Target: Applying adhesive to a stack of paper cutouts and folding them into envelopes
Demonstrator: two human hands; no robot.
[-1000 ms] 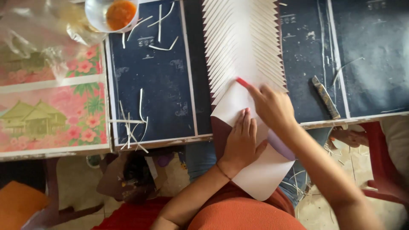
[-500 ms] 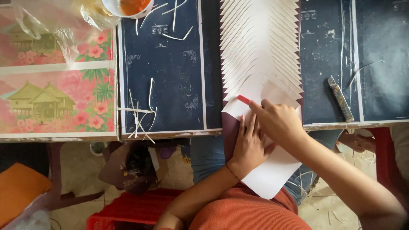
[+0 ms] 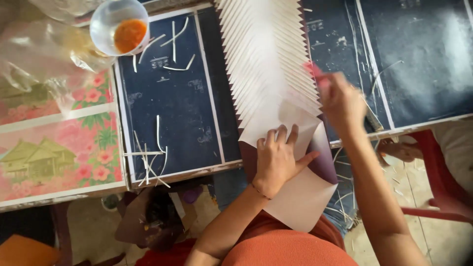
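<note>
A home craft corner: paper-strewn table (image 3: 172, 113), glue cup (image 3: 119, 27) (orange paste inside).

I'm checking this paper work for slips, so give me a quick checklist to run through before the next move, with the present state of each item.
1. Left hand flat on the top white sheet: ok.
2. Right hand steady with its red-tipped tool: cannot tell, it is blurred.
3. Fanned row of white sheets evenly overlapped on the dark table: ok.
4. Bowl of orange paste upright and clear of the sheets: ok.
5. Loose pale strips kept off the sheets: ok.
6. Top sheet fully supported: not ok, it overhangs the table edge.
</note>
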